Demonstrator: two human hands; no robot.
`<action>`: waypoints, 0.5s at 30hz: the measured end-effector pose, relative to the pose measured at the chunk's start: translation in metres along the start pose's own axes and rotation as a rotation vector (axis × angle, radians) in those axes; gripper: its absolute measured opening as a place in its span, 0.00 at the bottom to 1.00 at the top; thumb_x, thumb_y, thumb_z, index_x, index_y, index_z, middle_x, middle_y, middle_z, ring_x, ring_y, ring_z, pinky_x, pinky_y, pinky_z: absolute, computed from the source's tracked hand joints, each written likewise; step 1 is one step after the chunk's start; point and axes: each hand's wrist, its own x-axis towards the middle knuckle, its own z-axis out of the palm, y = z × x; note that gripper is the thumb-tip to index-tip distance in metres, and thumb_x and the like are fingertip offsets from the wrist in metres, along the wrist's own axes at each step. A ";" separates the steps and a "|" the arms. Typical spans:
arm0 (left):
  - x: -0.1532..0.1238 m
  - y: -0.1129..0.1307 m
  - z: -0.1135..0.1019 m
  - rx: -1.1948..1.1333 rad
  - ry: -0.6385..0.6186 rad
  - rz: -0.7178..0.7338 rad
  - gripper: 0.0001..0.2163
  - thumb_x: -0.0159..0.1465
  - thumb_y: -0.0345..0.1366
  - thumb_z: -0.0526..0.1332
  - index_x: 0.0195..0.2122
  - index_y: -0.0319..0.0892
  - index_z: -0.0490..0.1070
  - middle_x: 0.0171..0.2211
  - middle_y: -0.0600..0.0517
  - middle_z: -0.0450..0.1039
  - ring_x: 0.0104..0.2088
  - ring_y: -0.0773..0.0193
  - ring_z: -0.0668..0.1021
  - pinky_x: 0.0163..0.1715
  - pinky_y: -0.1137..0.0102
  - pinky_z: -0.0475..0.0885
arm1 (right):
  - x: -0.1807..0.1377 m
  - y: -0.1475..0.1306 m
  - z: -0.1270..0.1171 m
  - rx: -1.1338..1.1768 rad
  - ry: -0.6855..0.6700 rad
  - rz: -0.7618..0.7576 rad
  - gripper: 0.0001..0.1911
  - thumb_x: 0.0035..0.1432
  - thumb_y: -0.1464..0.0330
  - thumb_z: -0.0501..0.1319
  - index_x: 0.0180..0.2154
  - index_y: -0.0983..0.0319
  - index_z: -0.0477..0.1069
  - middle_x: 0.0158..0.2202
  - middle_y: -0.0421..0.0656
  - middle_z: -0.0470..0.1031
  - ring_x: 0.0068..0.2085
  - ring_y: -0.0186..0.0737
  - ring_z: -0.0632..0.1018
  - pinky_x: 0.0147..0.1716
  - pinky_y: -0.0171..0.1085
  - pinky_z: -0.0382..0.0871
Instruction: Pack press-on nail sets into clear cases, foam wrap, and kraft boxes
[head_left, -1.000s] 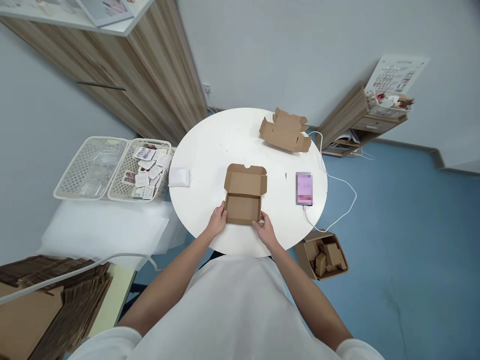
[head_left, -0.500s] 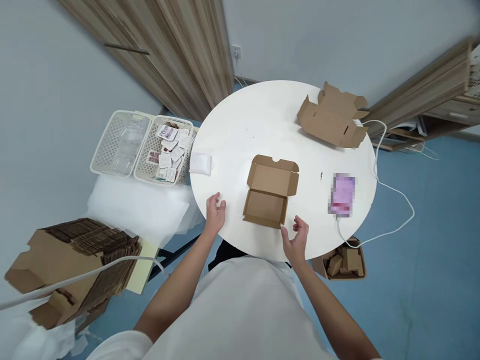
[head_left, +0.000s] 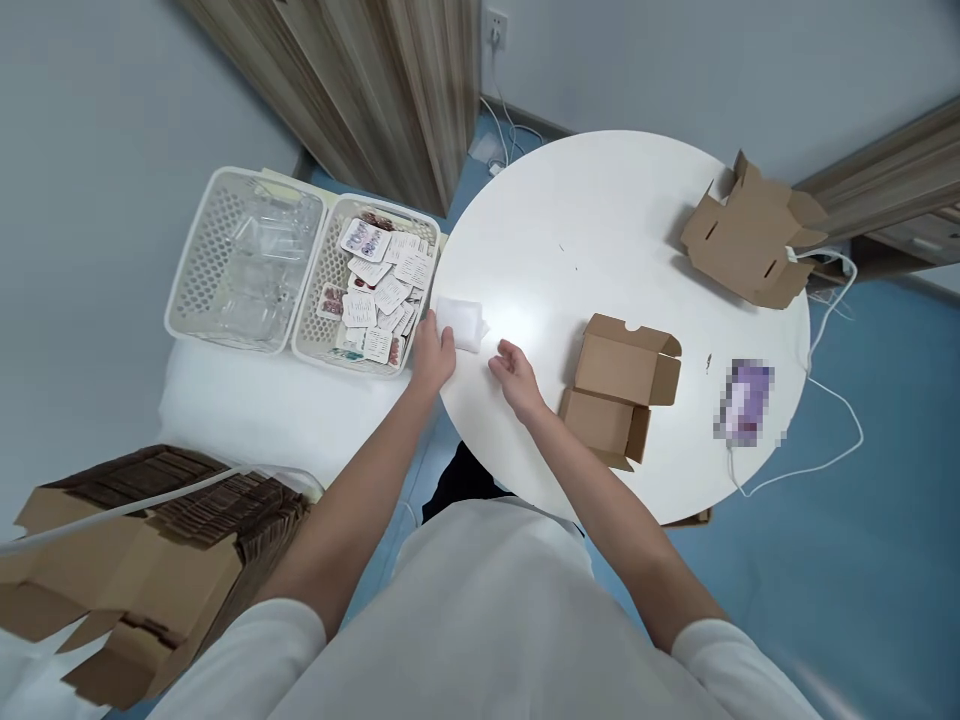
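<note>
The left hand (head_left: 433,358) touches the small white packet (head_left: 463,324) at the tabletop's (head_left: 600,200) left edge (I cannot tell if it grips). The right hand (head_left: 514,375) hangs open just beside it. This looks like the picking-up step; lifting calls for a soft pinch.

Our left hand (head_left: 433,356) reaches far left, fingers bent, grip unclear; our right hand (head_left: 514,376) hovers beside it, loosely open.
</note>
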 end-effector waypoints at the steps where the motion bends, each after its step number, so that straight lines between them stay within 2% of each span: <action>1: 0.001 0.001 0.002 -0.006 -0.009 0.001 0.21 0.59 0.33 0.52 0.54 0.36 0.56 0.51 0.40 0.60 0.55 0.53 0.61 0.55 0.57 0.55 | 0.007 0.000 0.005 0.031 0.021 -0.007 0.29 0.51 0.61 0.57 0.54 0.60 0.55 0.57 0.49 0.58 0.53 0.39 0.65 0.51 0.40 0.60; 5: -0.008 0.004 0.006 -0.100 -0.064 0.010 0.23 0.55 0.33 0.57 0.53 0.38 0.58 0.50 0.41 0.61 0.52 0.54 0.65 0.52 0.58 0.59 | 0.017 0.000 0.011 0.101 0.012 -0.028 0.28 0.50 0.61 0.58 0.53 0.58 0.54 0.57 0.47 0.57 0.50 0.38 0.68 0.48 0.40 0.64; 8: -0.021 0.006 0.010 -0.219 -0.102 -0.025 0.23 0.53 0.33 0.59 0.51 0.39 0.61 0.48 0.43 0.62 0.47 0.57 0.68 0.49 0.60 0.63 | 0.014 0.004 0.009 0.115 0.058 -0.024 0.23 0.50 0.63 0.57 0.49 0.58 0.57 0.53 0.45 0.63 0.44 0.37 0.72 0.42 0.39 0.68; 11: -0.035 0.004 0.015 -0.449 -0.143 -0.139 0.19 0.54 0.34 0.58 0.48 0.40 0.63 0.42 0.46 0.67 0.41 0.61 0.71 0.44 0.63 0.67 | 0.007 0.011 0.002 0.101 0.134 -0.002 0.19 0.49 0.65 0.56 0.45 0.59 0.59 0.46 0.44 0.68 0.39 0.36 0.73 0.38 0.39 0.68; 15: -0.053 0.004 0.015 -0.804 -0.184 -0.363 0.17 0.53 0.36 0.59 0.44 0.40 0.64 0.39 0.47 0.69 0.38 0.64 0.73 0.36 0.67 0.70 | -0.011 0.014 -0.010 0.100 0.125 -0.024 0.18 0.48 0.65 0.57 0.43 0.59 0.60 0.44 0.44 0.69 0.37 0.34 0.72 0.36 0.37 0.68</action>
